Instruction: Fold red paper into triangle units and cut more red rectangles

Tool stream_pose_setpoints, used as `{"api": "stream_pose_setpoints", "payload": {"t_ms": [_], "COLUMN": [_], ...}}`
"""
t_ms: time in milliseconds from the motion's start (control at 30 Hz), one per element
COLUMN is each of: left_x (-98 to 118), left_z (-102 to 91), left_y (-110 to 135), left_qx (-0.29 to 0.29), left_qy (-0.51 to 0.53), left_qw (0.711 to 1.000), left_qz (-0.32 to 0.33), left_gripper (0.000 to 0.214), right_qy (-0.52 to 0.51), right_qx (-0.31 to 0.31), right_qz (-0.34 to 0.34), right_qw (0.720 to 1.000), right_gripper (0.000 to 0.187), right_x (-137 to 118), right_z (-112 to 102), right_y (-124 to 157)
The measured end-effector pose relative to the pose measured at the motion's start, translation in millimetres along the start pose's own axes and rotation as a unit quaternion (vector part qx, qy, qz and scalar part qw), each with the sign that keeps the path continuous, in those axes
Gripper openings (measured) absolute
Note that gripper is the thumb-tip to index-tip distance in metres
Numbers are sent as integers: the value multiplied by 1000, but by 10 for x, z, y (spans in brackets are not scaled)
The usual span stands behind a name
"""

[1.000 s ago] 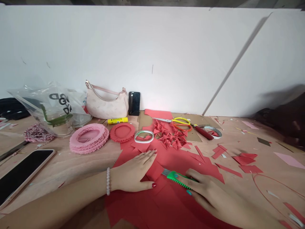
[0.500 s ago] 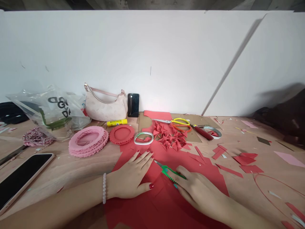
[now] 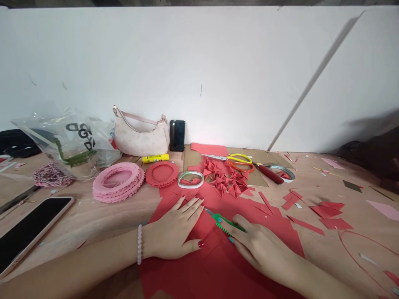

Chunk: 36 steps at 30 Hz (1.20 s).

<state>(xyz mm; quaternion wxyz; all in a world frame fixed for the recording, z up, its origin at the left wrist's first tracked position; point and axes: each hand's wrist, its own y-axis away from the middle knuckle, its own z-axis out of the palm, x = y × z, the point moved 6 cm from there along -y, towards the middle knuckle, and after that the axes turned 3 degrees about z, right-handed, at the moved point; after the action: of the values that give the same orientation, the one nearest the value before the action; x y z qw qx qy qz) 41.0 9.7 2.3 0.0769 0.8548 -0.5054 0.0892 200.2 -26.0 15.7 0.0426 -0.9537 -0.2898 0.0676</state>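
Observation:
My left hand [image 3: 176, 230] lies flat with its fingers stretched out, pressing on a smaller red paper piece [image 3: 204, 224]. Under both hands spreads a large red paper sheet [image 3: 268, 265]. A green utility knife [image 3: 222, 224] is in my right hand [image 3: 254, 241], its blade pointing up and left towards my left fingertips, close to the paper. Just beyond the hands, a white tape roll [image 3: 190, 180] stands beside a heap of folded red paper pieces [image 3: 226, 178]. Yellow-and-orange-handled scissors [image 3: 240, 158] lie behind the heap.
Scalloped pink paper rings [image 3: 118, 182] and red ones [image 3: 162, 174] sit at left, near a yellow glue stick [image 3: 156, 158]. A pink-edged phone [image 3: 34, 228], a clear plastic bag [image 3: 75, 141] and a handbag [image 3: 141, 139] are also there. Red scraps [image 3: 327, 209] and another tape roll [image 3: 288, 174] lie at right.
The whole view has shifted slightly, with things appearing a little further right. Both hands keep nearly the same pose, and the knife stays in my right hand.

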Motion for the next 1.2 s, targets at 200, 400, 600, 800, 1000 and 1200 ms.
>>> {"api": "stream_pose_setpoints", "payload": {"t_ms": [200, 400, 600, 800, 1000, 1200], "left_x": [-13, -75, -172, -226, -114, -128], "left_z": [9, -118, -356, -402, -471, -597], "left_y": [-2, -45, -258, -526, -548, -495], "left_qx": [-6, 32, 38, -57, -50, -49], "left_qy": [16, 31, 63, 67, 90, 152], "left_qw": [1000, 999, 997, 996, 995, 987], "left_qz": [-12, -19, 16, 21, -4, 22], "left_gripper": [67, 45, 29, 20, 12, 14], "right_qy": [-8, 77, 88, -37, -91, -150], "right_qx": [24, 37, 64, 5, -16, 67], "right_qz": [25, 75, -6, -25, -3, 37], "right_qw": [999, 994, 994, 999, 996, 986], "right_gripper": [45, 42, 41, 33, 31, 45], "right_x": [155, 251, 15, -303, -304, -167], "right_z": [-50, -299, -271, -132, -128, -131], "right_y": [84, 106, 89, -55, -108, -87]}}
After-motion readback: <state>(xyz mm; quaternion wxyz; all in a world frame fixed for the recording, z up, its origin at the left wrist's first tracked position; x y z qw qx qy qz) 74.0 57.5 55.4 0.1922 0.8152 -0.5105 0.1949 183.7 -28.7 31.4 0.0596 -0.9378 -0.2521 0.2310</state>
